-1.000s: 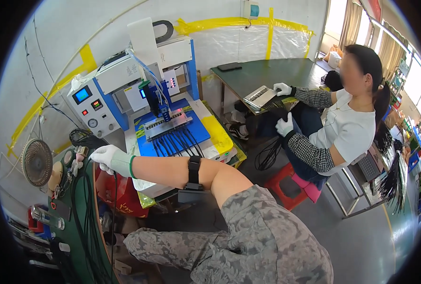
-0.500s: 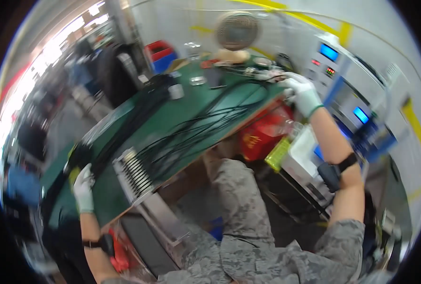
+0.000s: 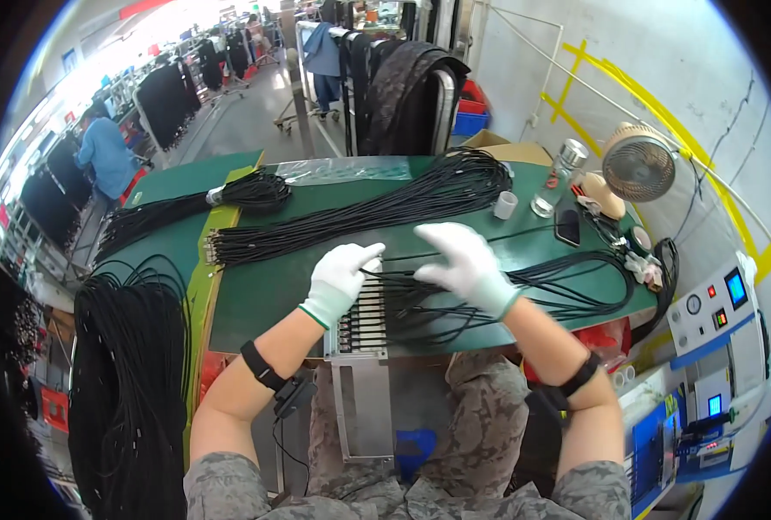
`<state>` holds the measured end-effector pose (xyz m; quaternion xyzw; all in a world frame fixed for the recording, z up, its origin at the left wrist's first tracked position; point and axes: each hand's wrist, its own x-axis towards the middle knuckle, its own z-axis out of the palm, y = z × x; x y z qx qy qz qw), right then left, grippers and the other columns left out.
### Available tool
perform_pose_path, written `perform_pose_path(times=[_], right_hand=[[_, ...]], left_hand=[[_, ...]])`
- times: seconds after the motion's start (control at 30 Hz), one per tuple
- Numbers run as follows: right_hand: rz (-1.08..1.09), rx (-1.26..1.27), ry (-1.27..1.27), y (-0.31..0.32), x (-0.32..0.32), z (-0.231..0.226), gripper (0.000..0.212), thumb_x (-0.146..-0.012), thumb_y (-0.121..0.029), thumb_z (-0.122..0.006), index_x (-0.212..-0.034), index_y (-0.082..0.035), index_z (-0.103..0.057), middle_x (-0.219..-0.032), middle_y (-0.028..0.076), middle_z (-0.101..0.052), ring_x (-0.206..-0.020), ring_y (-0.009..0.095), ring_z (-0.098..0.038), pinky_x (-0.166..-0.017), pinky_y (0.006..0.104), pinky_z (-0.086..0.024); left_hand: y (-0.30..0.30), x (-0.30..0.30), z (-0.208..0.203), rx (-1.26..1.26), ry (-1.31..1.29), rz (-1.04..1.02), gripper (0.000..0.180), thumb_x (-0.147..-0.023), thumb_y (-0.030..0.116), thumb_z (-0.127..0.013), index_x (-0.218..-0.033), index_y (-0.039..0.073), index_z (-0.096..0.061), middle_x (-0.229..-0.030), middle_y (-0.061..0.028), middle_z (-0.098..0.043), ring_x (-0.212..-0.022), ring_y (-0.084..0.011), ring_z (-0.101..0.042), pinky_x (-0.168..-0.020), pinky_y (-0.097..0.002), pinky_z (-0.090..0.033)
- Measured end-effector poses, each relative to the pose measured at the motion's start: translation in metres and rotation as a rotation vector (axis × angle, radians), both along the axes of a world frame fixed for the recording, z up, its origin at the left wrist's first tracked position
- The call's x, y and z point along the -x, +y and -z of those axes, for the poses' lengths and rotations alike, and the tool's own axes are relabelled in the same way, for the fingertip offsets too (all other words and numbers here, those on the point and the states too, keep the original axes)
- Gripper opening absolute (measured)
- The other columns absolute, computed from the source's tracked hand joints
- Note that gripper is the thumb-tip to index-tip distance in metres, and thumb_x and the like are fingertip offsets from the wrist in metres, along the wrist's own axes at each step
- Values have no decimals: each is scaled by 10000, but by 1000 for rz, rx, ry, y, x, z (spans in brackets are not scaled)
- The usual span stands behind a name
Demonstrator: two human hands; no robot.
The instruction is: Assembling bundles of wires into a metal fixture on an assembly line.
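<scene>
My left hand (image 3: 338, 279), in a white glove, is closed at the far end of a slotted metal fixture (image 3: 361, 329). Its thumb and forefinger pinch a thin black cable. Several connector ends sit in the fixture's slots. Just to the right, my gloved right hand (image 3: 465, 267) hovers with thumb and fingers apart, slightly blurred. Loose black cables (image 3: 567, 276) pass beneath it and loop toward the table's right end. Whether the right fingers touch a cable is hard to see.
Behind my hands lies a long black cable bundle (image 3: 359, 208); a tied bundle (image 3: 204, 204) is at left. More cables (image 3: 130, 373) hang over the left edge. A glass bottle (image 3: 559, 178), phone (image 3: 567, 225), white cup (image 3: 505, 205) and fan (image 3: 638, 163) stand right, beyond a control machine (image 3: 715, 308).
The view has swung toward the table. Both hands, earlier far apart at the left edge and right end, have come together over the fixture.
</scene>
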<state>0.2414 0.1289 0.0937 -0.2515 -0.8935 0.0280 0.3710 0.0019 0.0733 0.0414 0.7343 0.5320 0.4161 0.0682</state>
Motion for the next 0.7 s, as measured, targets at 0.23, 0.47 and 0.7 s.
perform_pose_path(times=[0.23,0.47,0.7], right_hand=[[36,205,-156,14,71,35,241,-742,-212,-745,-948,-94,-704,-918,65,-691,-877,297,-632,-799,414,-498],[-6,-99,4,37,66,52,163,-743,-203,-745,-868,-103,-718,-810,63,-688,-792,272,-627,-731,385,-501],[57,169,-98,29,58,49,173,-766,-213,-743,-904,-110,-727,-775,54,-685,-787,262,-622,-725,378,-494]], left_hand=[[3,26,-1,-7,45,-84,359,-823,80,-625,-1180,103,-662,-996,-122,-684,-929,-268,-641,-835,-348,-499],[2,36,1,-241,210,-366,286,-842,124,-650,-1126,110,-679,-1080,-110,-682,-1050,-272,-618,-885,-344,-487],[-15,52,39,-177,-234,-147,164,-835,224,-698,-920,84,-687,-1028,-95,-682,-1025,-275,-603,-937,-417,-435]])
